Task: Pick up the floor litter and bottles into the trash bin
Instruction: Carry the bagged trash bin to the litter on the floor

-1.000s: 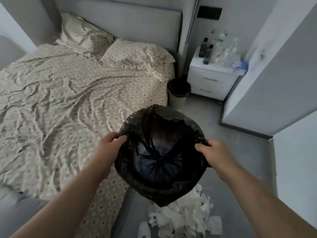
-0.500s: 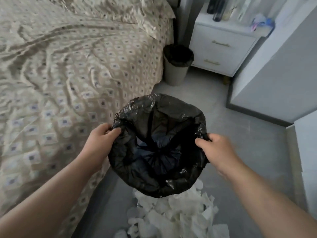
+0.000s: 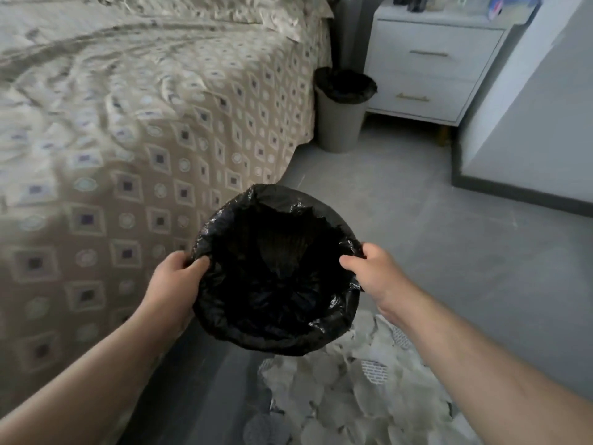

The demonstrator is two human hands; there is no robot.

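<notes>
Over the floor beside the bed [image 3: 128, 139], held the trash bin [image 3: 276, 271] by its bag-lined rim with left hand [image 3: 175, 281] and right hand [image 3: 375, 274], fingers curled tightly over opposite edges. Needed to lower it level, mouth up, just beside the white paper litter [image 3: 353, 396], not onto it.

Dim, cool, even light fills an indoor scene, with soft shadows and no hard edges. The bed cover [image 3: 128, 139] is brightest toward the top left, and motion blur smears its pattern into streaks there. The inside of the trash bin [image 3: 279, 342] is almost pure black, with small glints on its crinkled plastic rim. A dark shadow band lies under the bed edge. The white litter [image 3: 346, 390] looks grey and soft. Wide-angle distortion tilts the nightstand [image 3: 430, 75] and stretches the frame corners.
</notes>
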